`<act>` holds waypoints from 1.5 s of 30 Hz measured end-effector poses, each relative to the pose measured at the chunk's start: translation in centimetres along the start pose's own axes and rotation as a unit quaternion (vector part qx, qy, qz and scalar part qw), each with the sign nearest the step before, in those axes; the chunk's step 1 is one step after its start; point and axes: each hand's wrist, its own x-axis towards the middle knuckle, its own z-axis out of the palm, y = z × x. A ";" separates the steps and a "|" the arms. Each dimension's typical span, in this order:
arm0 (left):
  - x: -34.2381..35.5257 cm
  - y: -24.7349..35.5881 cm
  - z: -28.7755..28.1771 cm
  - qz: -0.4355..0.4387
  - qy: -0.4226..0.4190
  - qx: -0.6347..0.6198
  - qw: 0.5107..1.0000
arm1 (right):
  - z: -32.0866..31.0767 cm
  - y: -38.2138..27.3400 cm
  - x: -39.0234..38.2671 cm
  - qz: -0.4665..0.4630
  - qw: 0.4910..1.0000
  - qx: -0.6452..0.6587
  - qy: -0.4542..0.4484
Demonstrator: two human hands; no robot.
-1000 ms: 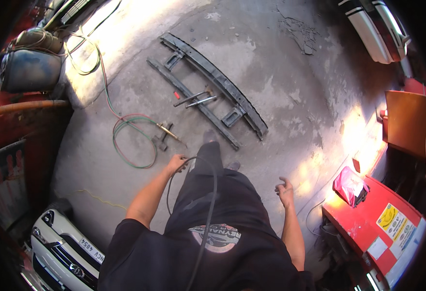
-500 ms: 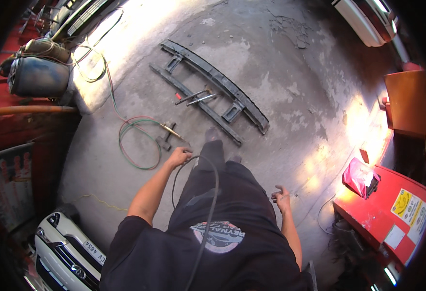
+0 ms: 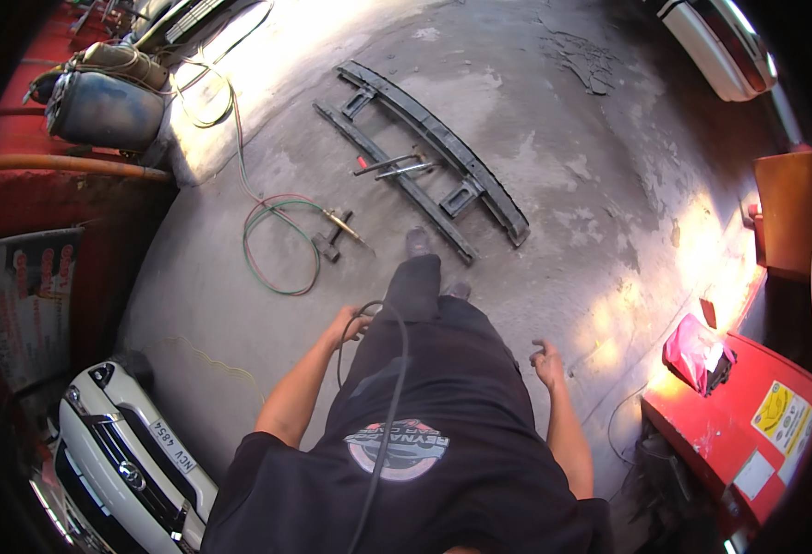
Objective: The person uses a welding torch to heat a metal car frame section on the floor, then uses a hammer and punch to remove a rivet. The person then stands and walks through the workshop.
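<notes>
My left hand hangs beside my left thigh, its fingers loosely apart. A black cable loops past it and down my shirt; no grip on it shows. My right hand hangs by my right side, fingers loosely bent and nothing in them. On the floor ahead of my feet lies a dark metal bumper frame with a long parallel rail. Metal bar-like tools rest across the rail. To its left a brass cutting torch lies against a hammer-like tool.
Red and green hoses coil on the floor by the torch. At the left stand a blue tank and a white car front. A red cabinet with a pink bag is at the right. Cracked concrete forms the floor.
The view has shifted, so the floor items appear further right and slightly higher. Both hands still hang low at my sides, and the frame and torch lie as before.
</notes>
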 end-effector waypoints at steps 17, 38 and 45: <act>-2.6 -13.7 -4.0 -0.011 0.053 0.058 0.997 | 3.8 -8.0 2.6 -0.017 0.988 -0.143 -0.048; -1.2 -19.6 -26.0 0.002 0.042 -0.110 0.993 | 20.5 -30.0 0.6 -0.042 0.986 -0.150 -0.061; -1.5 -24.4 -26.2 -0.024 0.032 -0.120 0.992 | 22.4 -25.6 -0.8 -0.052 0.989 -0.119 -0.064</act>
